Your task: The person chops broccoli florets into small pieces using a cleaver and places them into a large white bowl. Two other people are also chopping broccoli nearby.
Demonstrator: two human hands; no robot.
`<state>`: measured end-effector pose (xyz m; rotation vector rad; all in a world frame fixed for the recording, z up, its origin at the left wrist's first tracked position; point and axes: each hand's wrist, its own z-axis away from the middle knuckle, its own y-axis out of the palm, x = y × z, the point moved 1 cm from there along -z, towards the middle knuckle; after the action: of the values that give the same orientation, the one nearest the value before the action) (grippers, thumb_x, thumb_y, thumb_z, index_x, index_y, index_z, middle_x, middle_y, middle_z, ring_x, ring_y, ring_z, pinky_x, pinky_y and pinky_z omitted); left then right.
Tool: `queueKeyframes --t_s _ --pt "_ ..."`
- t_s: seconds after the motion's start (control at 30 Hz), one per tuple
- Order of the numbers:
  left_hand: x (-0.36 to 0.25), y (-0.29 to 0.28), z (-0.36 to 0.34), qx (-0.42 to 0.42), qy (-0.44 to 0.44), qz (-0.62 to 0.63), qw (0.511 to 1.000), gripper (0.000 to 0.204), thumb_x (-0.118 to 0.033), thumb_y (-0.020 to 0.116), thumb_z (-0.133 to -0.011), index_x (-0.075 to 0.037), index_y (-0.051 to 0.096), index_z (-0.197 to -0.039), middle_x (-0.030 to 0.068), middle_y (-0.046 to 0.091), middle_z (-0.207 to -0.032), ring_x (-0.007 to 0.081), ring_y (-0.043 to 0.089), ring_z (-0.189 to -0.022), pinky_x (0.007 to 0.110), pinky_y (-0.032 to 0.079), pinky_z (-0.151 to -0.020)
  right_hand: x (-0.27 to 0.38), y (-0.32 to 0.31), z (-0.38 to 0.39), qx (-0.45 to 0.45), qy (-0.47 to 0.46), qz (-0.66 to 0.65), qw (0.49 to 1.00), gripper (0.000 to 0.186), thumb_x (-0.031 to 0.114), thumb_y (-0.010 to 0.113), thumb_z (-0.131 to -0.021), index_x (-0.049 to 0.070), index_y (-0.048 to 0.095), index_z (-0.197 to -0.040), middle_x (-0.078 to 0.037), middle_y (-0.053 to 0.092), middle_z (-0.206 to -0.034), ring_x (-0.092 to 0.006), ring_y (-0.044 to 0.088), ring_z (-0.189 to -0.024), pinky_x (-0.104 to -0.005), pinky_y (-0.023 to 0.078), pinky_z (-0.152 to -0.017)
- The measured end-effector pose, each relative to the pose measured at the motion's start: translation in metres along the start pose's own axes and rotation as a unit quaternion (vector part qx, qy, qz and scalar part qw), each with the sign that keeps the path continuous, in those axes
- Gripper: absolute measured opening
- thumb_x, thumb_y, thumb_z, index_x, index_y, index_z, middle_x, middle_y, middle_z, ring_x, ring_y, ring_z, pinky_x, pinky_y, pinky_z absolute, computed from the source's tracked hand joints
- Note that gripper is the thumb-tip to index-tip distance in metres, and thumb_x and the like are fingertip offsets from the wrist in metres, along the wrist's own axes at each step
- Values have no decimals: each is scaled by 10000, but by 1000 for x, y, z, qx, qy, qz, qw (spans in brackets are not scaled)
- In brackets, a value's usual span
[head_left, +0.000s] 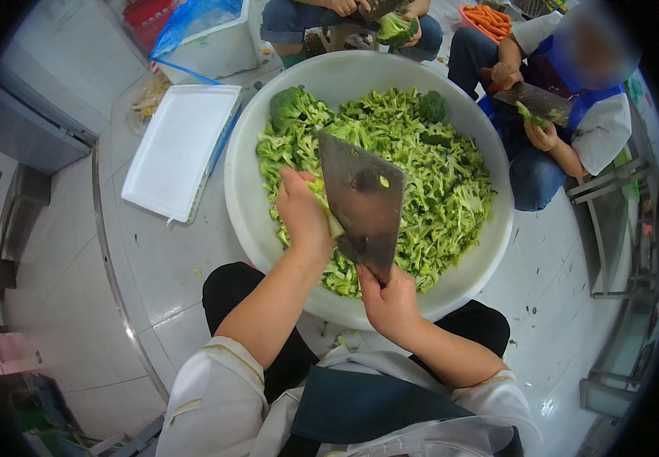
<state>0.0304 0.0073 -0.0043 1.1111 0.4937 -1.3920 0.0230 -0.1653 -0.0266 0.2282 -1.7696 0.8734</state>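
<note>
A big round white tub (497,221) holds a heap of chopped broccoli (440,198), with larger florets (293,110) at its far left. Over the tub's near left part, my left hand (303,213) is closed round a piece of broccoli (335,223), whose pale green stem shows beside the blade. My right hand (390,301) grips the handle of a wide cleaver (364,198) at the near side. The blade stands up and tilts across the heap, with a green scrap stuck on it. It hides part of the held broccoli.
A white foam lid (185,148) lies left of the tub, near a foam box (211,49) with blue plastic. Two people sit across the tub; one holds broccoli (396,29), the other a cleaver (535,103). A red basket of carrots (486,19) stands behind. Metal racks (611,228) line the right.
</note>
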Motion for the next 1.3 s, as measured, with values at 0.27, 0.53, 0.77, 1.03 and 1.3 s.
queueKeyframes --t_s 0.27,0.53,0.77,1.03,1.3 --pt "29 1 3 81 11 49 995 471 -408 346 -1050 -36 603 -919 36 575 -833 135 515 -756 290 441 -734 -8 10 -21 -50 -55 47 996 119 53 607 -894 -22 610 -986 -153 601 -684 -205 547 -571 -339 462 -564" --pt "51 -1 11 105 -19 1 994 407 -363 387 -1051 -15 581 -969 32 570 -895 130 487 -799 316 426 -742 -6 1 -34 -76 -20 62 995 294 -3 563 -812 10 586 -1105 -217 630 -753 -378 636 -652 -409 503 -602" --pt "58 1 3 280 -33 -213 936 503 -300 445 -1030 43 431 -1399 146 565 -1263 213 517 -1149 299 377 -997 -18 -40 -49 -81 -15 163 983 302 92 622 -857 50 627 -1155 -212 666 -831 -364 663 -759 -397 528 -673" --pt "55 -13 -24 287 90 -465 833 520 -298 557 -959 -33 449 -1393 154 526 -1357 281 506 -1226 374 413 -1002 -34 -99 -49 -70 290 -305 904 135 110 673 -857 16 576 -852 -44 573 -678 -143 564 -579 -299 482 -542" --pt "144 10 8 574 372 -660 310 355 -192 618 -865 -78 603 -1201 145 622 -1181 317 603 -1094 417 485 -875 -67 -124 -49 -95 436 -522 727 165 130 672 -887 51 545 -814 -44 583 -711 -151 574 -615 -325 519 -599"
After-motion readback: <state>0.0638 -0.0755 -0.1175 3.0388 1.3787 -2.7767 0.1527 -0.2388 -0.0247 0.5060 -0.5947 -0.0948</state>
